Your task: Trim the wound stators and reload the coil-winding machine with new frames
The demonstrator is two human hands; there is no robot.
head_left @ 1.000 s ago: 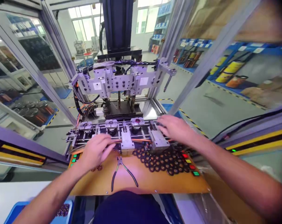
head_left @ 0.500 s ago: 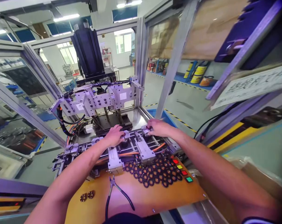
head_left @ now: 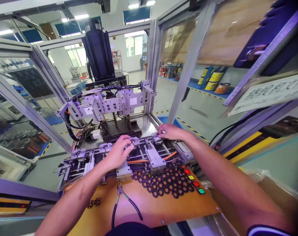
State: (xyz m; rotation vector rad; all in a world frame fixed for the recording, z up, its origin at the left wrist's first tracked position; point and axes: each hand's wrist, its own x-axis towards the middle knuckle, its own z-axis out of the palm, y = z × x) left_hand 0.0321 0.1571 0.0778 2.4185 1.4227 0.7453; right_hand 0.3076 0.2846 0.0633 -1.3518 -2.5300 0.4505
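Note:
My left hand (head_left: 119, 150) is at the second metal fixture (head_left: 136, 141) from the right, its thumb and fingers apart at that fixture's left side. No part shows clearly between them. My right hand (head_left: 170, 131) reaches to the rightmost fixture (head_left: 157, 137), fingers bent together over its top. What those fingertips pinch is too small and covered to make out. Two more fixtures, a middle one (head_left: 106, 147) and a left one (head_left: 78, 153), stand along the same rail. Many black rings with copper-coloured insides (head_left: 163, 182) lie in front of the fixtures.
Cutting pliers (head_left: 120, 193) lie open on the orange-brown panel (head_left: 149, 209). Two loose rings (head_left: 96, 202) are partly behind my left forearm. Coloured push buttons (head_left: 193, 184) line the panel's right side. Behind the fixtures hangs a machine head (head_left: 109, 106), with frame posts (head_left: 188, 62) around it.
My left hand has drawn back slightly to the left from its fixture, its thumb spreading from the fingers. My right hand stays at the rightmost fixture. The view has shifted a little.

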